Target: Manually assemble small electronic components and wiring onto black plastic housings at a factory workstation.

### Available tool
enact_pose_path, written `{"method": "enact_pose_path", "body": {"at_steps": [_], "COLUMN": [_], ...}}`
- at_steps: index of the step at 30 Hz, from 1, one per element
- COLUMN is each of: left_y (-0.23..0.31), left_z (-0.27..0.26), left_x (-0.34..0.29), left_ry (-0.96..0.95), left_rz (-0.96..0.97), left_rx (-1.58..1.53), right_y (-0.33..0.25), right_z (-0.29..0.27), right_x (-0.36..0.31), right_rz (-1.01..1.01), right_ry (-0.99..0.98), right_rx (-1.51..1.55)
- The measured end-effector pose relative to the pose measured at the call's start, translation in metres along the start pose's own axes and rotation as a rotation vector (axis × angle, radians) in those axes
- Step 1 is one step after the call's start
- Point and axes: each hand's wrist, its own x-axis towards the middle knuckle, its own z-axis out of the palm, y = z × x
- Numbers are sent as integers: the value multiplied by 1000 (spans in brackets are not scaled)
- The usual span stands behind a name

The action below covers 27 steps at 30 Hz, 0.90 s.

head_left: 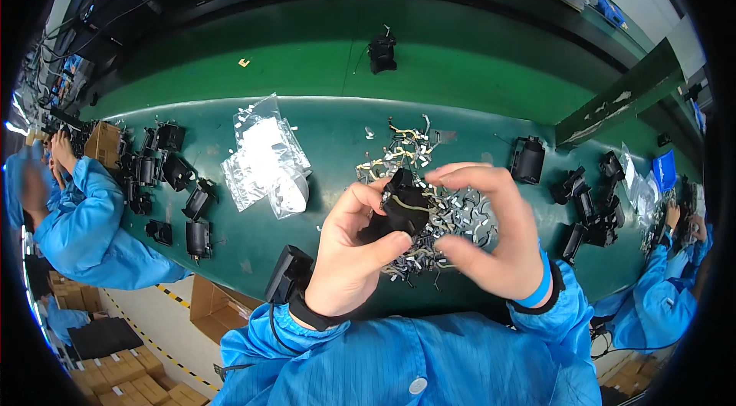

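At the centre of the frame sits a compact black part [406,216], its body dark, blocky and angular, with a thin yellowish cable [412,207] curving across its face. The left hand [349,249] grasps it between thumb and fingers; the right hand [510,249], just beside it, has its fingers curved, parted and released. Around them, a tangle of short wires [469,216] with pale connectors covers the smooth green tabletop [337,134]. Left of centre lie glossy, clear plastic bags [264,157].

Black part [406,216]: matt plastic. Bag [288,151]: clear glossy plastic. Sleeve [558,322]: wrinkled cloth. Carton [205,302]: matt cardboard.
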Motion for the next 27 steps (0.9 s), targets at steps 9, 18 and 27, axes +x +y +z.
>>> {"method": "enact_pose_path", "body": {"at_steps": [9, 18, 27], "left_y": [1, 2, -5], "left_z": [0, -9, -3], "left_x": [-3, -7, 2], "left_ry": [-58, -125, -88], "left_rz": [-2, -220, 141], "left_rx": [28, -200, 334], "right_y": [-5, 6, 10], "right_z": [-6, -11, 13], "right_x": [16, 7, -14], "right_rz": [-29, -534, 50], "right_ry": [23, 88, 26], "right_rx": [-308, -852, -2]}}
